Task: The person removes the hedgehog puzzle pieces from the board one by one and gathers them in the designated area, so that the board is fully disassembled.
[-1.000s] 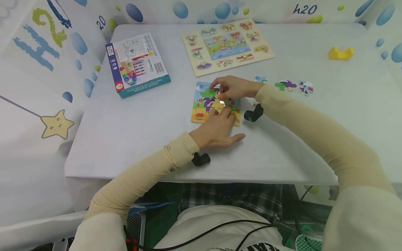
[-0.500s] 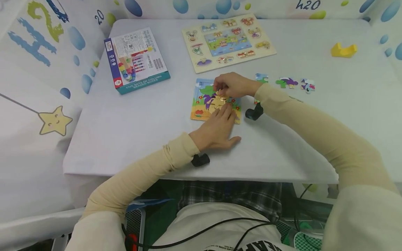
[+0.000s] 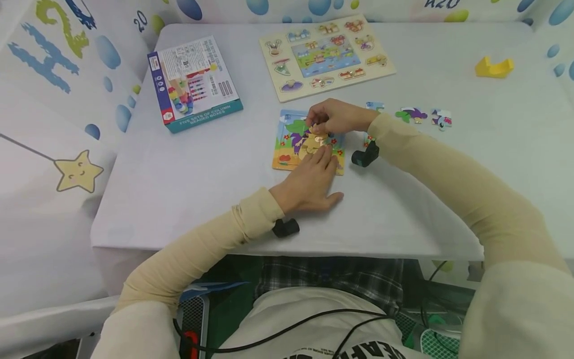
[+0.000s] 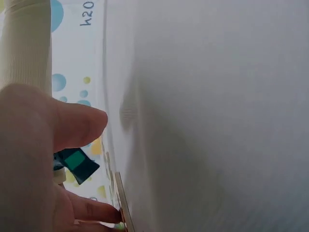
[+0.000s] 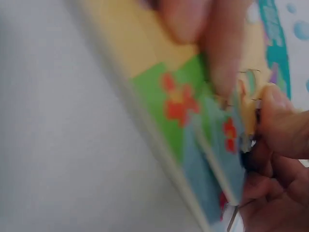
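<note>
A small jigsaw puzzle [image 3: 283,124] with a cartoon animal picture lies in its tray near the middle of the table. My left hand [image 3: 307,182] presses its straight fingertips on the lower right part, thumb spread to the side. From above, my right hand [image 3: 343,117] pinches a yellowish puzzle piece [image 5: 249,113] between thumb and fingers, over the upper middle of the picture. The right wrist view shows that piece tilted at the picture, its far side hidden by the fingers. In the left wrist view only the tray's edge [image 4: 124,203] shows by the fingertips.
Loose puzzle pieces lie to the right: a purple and green one [image 3: 412,115], one with an eye [image 3: 441,118], and others partly behind the right wrist. Behind are a wooden knob puzzle [image 3: 273,75], a bead-set box [image 3: 197,82] and a yellow curved block [image 3: 494,68].
The left fingers have straightened out on the puzzle. My right hand has shifted slightly right, still pinching at the picture's upper middle. The head view has tilted a little.
</note>
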`<state>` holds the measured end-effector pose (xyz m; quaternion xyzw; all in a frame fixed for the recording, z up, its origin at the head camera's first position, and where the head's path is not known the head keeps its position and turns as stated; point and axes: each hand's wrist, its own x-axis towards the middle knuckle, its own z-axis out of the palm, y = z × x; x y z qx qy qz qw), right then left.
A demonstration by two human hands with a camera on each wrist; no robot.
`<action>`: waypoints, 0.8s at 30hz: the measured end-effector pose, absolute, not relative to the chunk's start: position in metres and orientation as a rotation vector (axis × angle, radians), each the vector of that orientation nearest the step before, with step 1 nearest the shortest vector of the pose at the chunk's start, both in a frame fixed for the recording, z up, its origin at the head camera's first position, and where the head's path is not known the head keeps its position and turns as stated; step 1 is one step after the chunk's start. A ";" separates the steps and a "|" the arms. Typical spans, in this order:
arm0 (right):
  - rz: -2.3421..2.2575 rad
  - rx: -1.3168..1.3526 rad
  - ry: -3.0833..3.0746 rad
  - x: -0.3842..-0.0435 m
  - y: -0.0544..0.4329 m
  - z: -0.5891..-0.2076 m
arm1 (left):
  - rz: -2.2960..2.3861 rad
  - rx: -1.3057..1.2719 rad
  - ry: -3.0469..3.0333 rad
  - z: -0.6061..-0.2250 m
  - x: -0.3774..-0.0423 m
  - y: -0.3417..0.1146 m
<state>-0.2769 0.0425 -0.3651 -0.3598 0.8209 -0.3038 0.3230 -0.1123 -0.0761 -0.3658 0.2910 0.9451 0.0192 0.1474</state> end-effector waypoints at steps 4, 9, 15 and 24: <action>-0.843 -0.978 2.152 -0.276 0.046 -0.367 | 0.059 0.849 2.724 -0.367 -0.114 -0.075; -0.910 -0.872 2.128 -0.277 0.052 -0.369 | 0.063 0.836 2.694 -0.368 -0.115 -0.075; -0.914 -0.878 2.121 -0.282 0.057 -0.369 | 0.048 0.857 2.676 -0.369 -0.115 -0.075; -0.832 -0.910 2.230 -0.271 0.037 -0.364 | 0.009 0.877 2.682 -0.367 -0.117 -0.077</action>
